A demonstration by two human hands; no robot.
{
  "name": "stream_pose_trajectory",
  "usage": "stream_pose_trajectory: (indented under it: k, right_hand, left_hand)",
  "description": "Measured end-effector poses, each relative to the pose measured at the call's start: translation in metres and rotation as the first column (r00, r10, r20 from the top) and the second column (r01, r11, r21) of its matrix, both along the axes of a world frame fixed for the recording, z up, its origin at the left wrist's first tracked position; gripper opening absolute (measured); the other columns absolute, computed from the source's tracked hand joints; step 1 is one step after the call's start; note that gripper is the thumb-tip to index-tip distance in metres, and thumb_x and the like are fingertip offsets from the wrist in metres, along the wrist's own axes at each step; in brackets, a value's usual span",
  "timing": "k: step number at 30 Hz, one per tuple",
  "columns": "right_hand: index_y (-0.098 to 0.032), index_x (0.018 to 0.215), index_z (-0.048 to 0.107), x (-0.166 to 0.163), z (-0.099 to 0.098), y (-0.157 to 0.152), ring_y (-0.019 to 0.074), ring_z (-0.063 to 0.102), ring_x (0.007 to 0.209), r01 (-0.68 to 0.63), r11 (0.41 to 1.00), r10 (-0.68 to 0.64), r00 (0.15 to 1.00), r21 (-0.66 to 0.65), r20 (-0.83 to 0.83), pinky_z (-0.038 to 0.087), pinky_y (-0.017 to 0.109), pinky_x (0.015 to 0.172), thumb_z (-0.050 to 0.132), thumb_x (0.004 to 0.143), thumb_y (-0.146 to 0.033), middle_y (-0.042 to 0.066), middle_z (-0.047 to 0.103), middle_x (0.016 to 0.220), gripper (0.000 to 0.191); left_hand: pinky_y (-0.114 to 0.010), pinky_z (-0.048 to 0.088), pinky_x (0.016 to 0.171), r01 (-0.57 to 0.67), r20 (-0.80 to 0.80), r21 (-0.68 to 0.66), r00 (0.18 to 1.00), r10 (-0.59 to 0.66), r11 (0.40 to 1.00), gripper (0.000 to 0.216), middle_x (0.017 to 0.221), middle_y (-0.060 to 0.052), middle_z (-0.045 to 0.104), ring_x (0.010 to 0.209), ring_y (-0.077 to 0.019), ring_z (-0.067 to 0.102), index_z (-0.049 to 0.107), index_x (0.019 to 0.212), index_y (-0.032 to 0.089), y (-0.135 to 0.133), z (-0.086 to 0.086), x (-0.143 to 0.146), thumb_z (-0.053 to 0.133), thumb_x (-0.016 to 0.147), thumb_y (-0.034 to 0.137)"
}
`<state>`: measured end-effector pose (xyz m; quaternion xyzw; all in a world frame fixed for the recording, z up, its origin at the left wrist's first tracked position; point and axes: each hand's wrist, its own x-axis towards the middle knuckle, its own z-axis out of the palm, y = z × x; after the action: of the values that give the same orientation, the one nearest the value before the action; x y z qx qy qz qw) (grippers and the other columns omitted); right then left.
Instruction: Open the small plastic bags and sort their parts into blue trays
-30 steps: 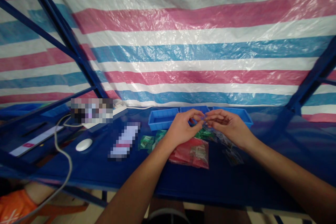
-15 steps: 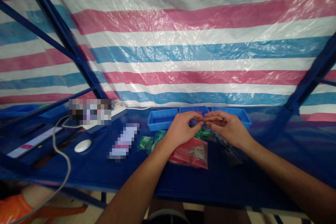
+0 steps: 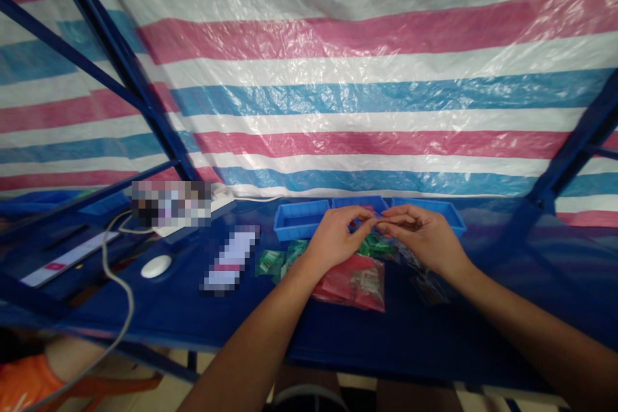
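My left hand (image 3: 335, 237) and my right hand (image 3: 425, 237) meet fingertip to fingertip above the dark blue table (image 3: 193, 315). Both pinch something small between thumb and fingers; it is too small to name. Under the hands lie red plastic bags (image 3: 355, 283) with small parts inside, green packets (image 3: 277, 261) to their left and clear bags (image 3: 427, 286) to the right. Three shallow blue trays stand just behind the hands: a left tray (image 3: 299, 219), a middle tray (image 3: 360, 201) and a right tray (image 3: 444, 209).
A white mouse (image 3: 155, 266) with its grey cable (image 3: 116, 296) lies at the left, beside a white flat device (image 3: 62, 261). A striped tarp (image 3: 338, 77) hangs behind the table on blue metal bars (image 3: 120, 58). An orange-clad person (image 3: 24, 380) shows at bottom left.
Both hands stay pinched together over the bags, with only slight finger movement; the view shifted a little.
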<state>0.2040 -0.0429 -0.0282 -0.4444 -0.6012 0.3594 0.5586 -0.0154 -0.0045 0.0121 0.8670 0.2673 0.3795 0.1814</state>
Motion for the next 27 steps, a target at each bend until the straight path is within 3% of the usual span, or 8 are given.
stream_pose_trajectory:
  k: [8,21,27]
  right_hand:
    - [-0.024,0.104,0.076,0.0004,0.0052,-0.0014,0.0271,0.081,0.089,-0.047,0.998,0.049,0.997,0.036,-0.064,0.066,0.042,0.088,0.092,0.078,-0.052,0.008,0.084,0.100,0.042]
    - [-0.024,0.108,0.077,-0.0044,0.0090,-0.0051,0.0222,0.075,0.090,-0.053,0.997,0.055,0.998,0.058,-0.025,0.061,0.036,0.085,0.086,0.084,-0.045,0.007,0.079,0.098,0.034]
    - [-0.024,0.105,0.075,-0.0066,0.0072,-0.0013,0.0185,0.070,0.083,-0.104,0.995,0.103,0.984,-0.004,-0.143,0.057,0.033,0.080,0.090,0.079,-0.040,0.003,0.075,0.094,0.034]
  left_hand:
    - [-0.029,0.060,0.084,0.015,0.105,-0.068,0.994,-0.008,0.998,0.024,0.112,-0.006,0.082,0.099,-0.0203,0.078,0.075,0.121,0.021,0.0020,-0.0027,0.0021,0.067,0.101,0.032]
    - [-0.030,0.059,0.090,0.065,0.101,-0.134,0.994,-0.052,0.989,0.024,0.108,-0.004,0.083,0.095,-0.0187,0.079,0.075,0.118,0.020,0.0011,-0.0037,0.0026,0.073,0.094,0.025]
    - [-0.030,0.057,0.089,0.063,0.106,-0.153,0.993,-0.047,0.986,0.030,0.106,-0.004,0.083,0.094,-0.0189,0.078,0.069,0.123,0.020,0.0012,-0.0057,0.0028,0.074,0.094,0.026]
